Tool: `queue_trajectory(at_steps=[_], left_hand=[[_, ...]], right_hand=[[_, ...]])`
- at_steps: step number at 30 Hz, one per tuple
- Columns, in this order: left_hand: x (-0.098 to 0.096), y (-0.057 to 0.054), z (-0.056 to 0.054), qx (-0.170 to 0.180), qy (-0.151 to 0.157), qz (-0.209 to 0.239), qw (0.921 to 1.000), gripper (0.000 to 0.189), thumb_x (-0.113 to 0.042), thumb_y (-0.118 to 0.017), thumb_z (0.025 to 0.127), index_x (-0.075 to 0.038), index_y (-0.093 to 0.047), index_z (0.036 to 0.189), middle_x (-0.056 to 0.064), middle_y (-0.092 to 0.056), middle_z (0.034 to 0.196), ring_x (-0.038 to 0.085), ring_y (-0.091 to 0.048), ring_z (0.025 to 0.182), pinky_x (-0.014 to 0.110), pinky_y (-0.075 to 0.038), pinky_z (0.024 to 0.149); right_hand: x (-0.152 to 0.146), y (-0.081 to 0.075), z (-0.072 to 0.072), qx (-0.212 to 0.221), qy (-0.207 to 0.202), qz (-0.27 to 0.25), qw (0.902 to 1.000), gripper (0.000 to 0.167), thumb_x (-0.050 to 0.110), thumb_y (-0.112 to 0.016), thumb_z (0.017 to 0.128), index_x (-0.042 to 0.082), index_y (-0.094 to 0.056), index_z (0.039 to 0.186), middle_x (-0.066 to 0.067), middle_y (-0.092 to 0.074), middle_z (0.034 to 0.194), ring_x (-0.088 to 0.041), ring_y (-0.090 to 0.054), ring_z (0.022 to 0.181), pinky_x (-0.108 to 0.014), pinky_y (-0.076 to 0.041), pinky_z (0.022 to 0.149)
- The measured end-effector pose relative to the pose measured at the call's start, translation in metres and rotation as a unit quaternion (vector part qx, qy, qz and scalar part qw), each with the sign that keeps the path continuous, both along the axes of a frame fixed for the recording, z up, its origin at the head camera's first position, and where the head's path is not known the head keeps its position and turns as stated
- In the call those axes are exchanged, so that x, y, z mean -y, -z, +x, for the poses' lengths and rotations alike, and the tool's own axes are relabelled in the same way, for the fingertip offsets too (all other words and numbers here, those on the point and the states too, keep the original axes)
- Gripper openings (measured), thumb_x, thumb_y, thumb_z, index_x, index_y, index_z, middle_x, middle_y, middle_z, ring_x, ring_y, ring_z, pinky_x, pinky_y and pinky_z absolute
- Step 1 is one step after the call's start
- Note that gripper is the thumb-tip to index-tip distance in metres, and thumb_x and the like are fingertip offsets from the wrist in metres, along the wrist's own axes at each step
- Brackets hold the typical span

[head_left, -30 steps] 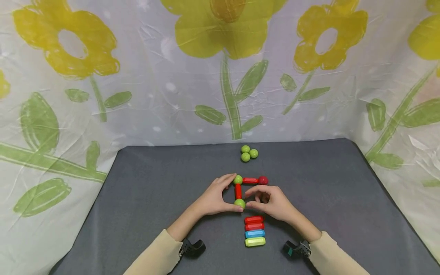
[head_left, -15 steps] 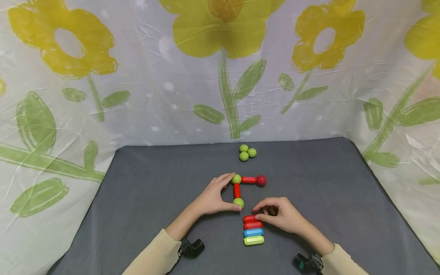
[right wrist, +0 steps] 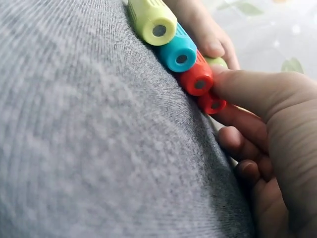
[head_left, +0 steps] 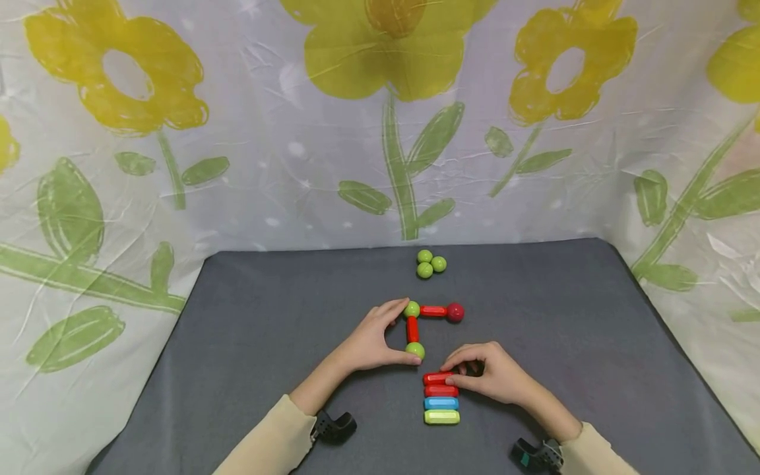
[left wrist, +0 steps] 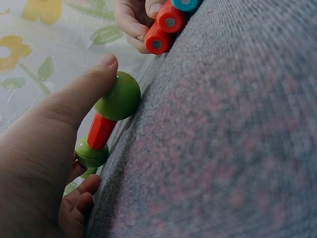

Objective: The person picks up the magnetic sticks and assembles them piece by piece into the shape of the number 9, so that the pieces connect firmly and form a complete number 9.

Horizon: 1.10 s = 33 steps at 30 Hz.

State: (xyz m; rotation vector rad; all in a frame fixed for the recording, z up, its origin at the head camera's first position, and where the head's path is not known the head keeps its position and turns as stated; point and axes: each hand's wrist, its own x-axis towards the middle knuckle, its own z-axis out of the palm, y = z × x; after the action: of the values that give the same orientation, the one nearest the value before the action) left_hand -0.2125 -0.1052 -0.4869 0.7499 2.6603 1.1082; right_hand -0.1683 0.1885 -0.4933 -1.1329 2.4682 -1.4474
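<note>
My left hand (head_left: 371,342) spans a magnetic ball-and-stick shape, thumb at the lower green ball (head_left: 415,349) and forefinger at the upper green ball (head_left: 412,309). An upright red magnetic stick (head_left: 412,330) joins those two balls. From the upper one, another red stick (head_left: 433,311) runs right to a red ball (head_left: 455,313). My right hand (head_left: 495,375) pinches the right end of the farthest red magnetic stick (head_left: 435,379) in a row. Against it lie a second red stick (head_left: 441,391), a blue stick (head_left: 441,403) and a yellow-green stick (head_left: 442,417). Metal discs show in the stick ends (right wrist: 182,59).
Three loose green balls (head_left: 425,270) sit together near the back edge of the dark grey table cloth (head_left: 285,284). Behind the table hangs a white curtain (head_left: 267,165) with printed yellow flowers. Each wrist carries a black camera band (head_left: 334,429).
My right hand has moved from beside the lower green ball, nearer and to the right, onto the farthest red stick. The left hand keeps its place on the joined shape.
</note>
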Motion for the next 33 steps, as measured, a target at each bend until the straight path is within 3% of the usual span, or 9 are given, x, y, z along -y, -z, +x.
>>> queue_trajectory(at_steps=[8, 14, 19, 24, 33], left_hand=[[0.0000, 0.0002, -0.0005, -0.001, 0.001, -0.001, 1.0000, 0.113, -0.058, -0.090, 0.080, -0.019, -0.033, 0.169, 0.002, -0.034, 0.171, 0.031, -0.037, 0.150, 0.058, -0.039, 0.118], [-0.0004, -0.0004, -0.0004, 0.002, -0.001, -0.003, 1.0000, 0.112, -0.057, -0.090, 0.080, -0.020, -0.033, 0.169, 0.002, -0.034, 0.171, 0.030, -0.039, 0.149, 0.058, -0.039, 0.118], [-0.0004, -0.0006, -0.0002, 0.003, -0.001, -0.006, 1.0000, 0.112, -0.058, -0.089, 0.080, -0.020, -0.033, 0.169, 0.002, -0.033, 0.171, 0.030, -0.039, 0.148, 0.057, -0.039, 0.118], [-0.0002, 0.0000, 0.0000, 0.003, -0.001, -0.005, 1.0000, 0.112, -0.059, -0.089, 0.080, -0.020, -0.033, 0.169, 0.002, -0.034, 0.171, 0.030, -0.039, 0.148, 0.058, -0.039, 0.117], [-0.0003, 0.0008, -0.0010, -0.002, 0.001, -0.001, 1.0000, 0.112, -0.058, -0.090, 0.079, -0.019, -0.034, 0.168, 0.002, -0.034, 0.171, 0.031, -0.040, 0.148, 0.057, -0.040, 0.117]], right_hand=[[0.0009, 0.0014, -0.0004, -0.010, -0.005, 0.003, 0.9999, 0.014, 0.020, -0.086, 0.092, 0.020, -0.083, 0.106, 0.004, -0.078, 0.100, -0.004, -0.055, 0.068, -0.023, -0.046, 0.057], [0.0021, 0.0028, 0.0001, -0.001, 0.010, -0.026, 0.9996, 0.015, 0.014, -0.086, 0.092, 0.020, -0.083, 0.105, 0.002, -0.078, 0.097, -0.006, -0.053, 0.066, -0.023, -0.043, 0.055], [0.0026, 0.0038, 0.0009, 0.008, 0.054, -0.052, 0.9972, 0.016, 0.009, -0.085, 0.092, 0.018, -0.082, 0.105, 0.002, -0.073, 0.088, -0.004, -0.050, 0.061, -0.022, -0.041, 0.051], [0.0040, 0.0055, 0.0011, 0.009, 0.099, -0.031, 0.9945, 0.015, 0.014, -0.085, 0.093, 0.021, -0.082, 0.106, 0.007, -0.069, 0.084, -0.002, -0.049, 0.061, -0.021, -0.041, 0.051], [0.0077, 0.0042, 0.0015, 0.007, 0.130, -0.007, 0.9915, 0.017, 0.015, -0.084, 0.093, 0.023, -0.081, 0.107, 0.010, -0.067, 0.083, -0.002, -0.049, 0.061, -0.021, -0.042, 0.053]])
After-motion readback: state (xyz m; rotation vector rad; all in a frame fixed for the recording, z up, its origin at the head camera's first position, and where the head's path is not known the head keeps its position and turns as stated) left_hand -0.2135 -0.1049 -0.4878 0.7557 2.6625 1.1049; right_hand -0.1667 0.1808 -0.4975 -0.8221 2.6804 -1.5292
